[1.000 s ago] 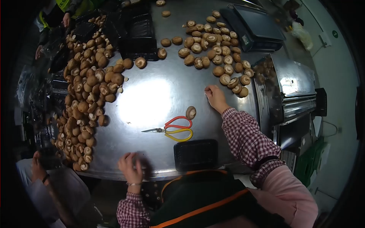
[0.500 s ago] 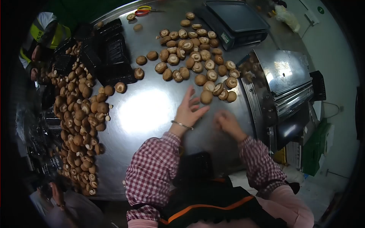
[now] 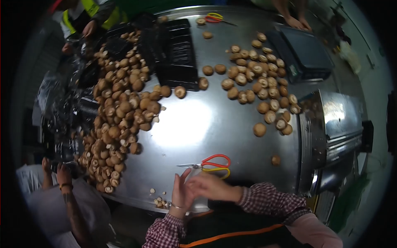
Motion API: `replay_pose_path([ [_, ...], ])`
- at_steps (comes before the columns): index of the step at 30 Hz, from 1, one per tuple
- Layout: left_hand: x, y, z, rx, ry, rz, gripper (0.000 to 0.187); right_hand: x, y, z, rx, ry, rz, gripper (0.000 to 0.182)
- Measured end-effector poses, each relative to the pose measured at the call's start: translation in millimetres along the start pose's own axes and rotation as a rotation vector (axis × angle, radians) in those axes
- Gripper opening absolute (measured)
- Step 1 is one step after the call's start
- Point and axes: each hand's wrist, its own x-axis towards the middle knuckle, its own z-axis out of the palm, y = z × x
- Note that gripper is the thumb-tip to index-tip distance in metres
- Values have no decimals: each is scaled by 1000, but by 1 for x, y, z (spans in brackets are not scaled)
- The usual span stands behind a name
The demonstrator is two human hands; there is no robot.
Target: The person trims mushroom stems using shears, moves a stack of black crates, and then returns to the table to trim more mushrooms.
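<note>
Close to the front edge of the steel table, my left hand (image 3: 181,192) has its fingers stretched out and a bracelet at the wrist. My right hand (image 3: 213,187) meets it from the right. Its fingertips are smeared and overlap the left palm, so anything between them is hidden. Just beyond both hands lie scissors (image 3: 197,166) with one red and one yellow handle loop, touched by neither as far as I see. Small cut stem pieces (image 3: 159,201) are left of my left hand. A single brown mushroom (image 3: 276,160) sits off to the right.
Mushrooms (image 3: 120,109) are heaped along the left side, with black trays (image 3: 178,53) behind. More mushrooms (image 3: 262,82) spread before a scale (image 3: 310,49). A metal machine (image 3: 339,111) borders the right. Other people's hands (image 3: 295,22) show at the scale, far left and lower left.
Both my hands have drawn back from the spread mushrooms to the front edge and come together. The view has shifted, bringing the near scissors and stem pieces into sight.
</note>
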Motion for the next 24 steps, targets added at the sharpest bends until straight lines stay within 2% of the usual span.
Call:
replay_pose_path([
  [2,8,-5,-85,100,190,151,39,23,-27,19,81,-164,113,48],
  [3,-10,17,-110,156,144,92,33,38,-34,13,-27,-215,100,53],
  [4,-28,37,-127,211,98,28,28,57,-34,2,-61,-225,105,48],
  [5,-35,42,-133,623,306,175,26,77,-20,-9,-47,-205,118,40],
  [6,-41,46,-140,1031,518,316,24,100,10,-15,-87,-15,77,28],
  [7,-49,52,-152,1631,552,654,19,132,2,-39,-138,93,400,24],
  [8,-55,58,-147,1612,566,649,19,157,23,-59,-285,299,207,32],
  [9,-57,68,-132,1807,673,854,19,183,44,-82,-610,385,-1,40],
  [10,-54,75,-124,1999,780,1062,20,206,46,-96,-741,429,65,41],
  [11,-44,76,-127,1764,687,950,22,223,50,-103,-790,446,29,43],
  [13,-11,86,-111,1600,540,1002,24,245,62,-105,-841,451,-10,44],
  [15,30,104,-81,1583,397,1081,21,257,69,-106,-945,314,142,46],
  [16,47,115,-64,1558,347,1148,22,252,70,-107,-950,313,150,46],
  [18,85,139,-41,1621,306,1275,28,220,56,-115,-638,302,183,46],
  [20,117,164,-21,1733,277,1349,40,170,39,-150,-640,263,306,50],
  [21,128,175,-10,1882,311,1379,42,149,35,-175,-961,297,369,53],
  [22,145,180,-4,1875,294,1375,42,132,33,-190,-1277,325,434,56],
  [23,165,182,-1,2005,381,1382,43,130,34,-194,-1277,329,449,56],
  [24,180,185,2,2135,478,1391,45,135,37,-203,-1230,476,332,57],
])
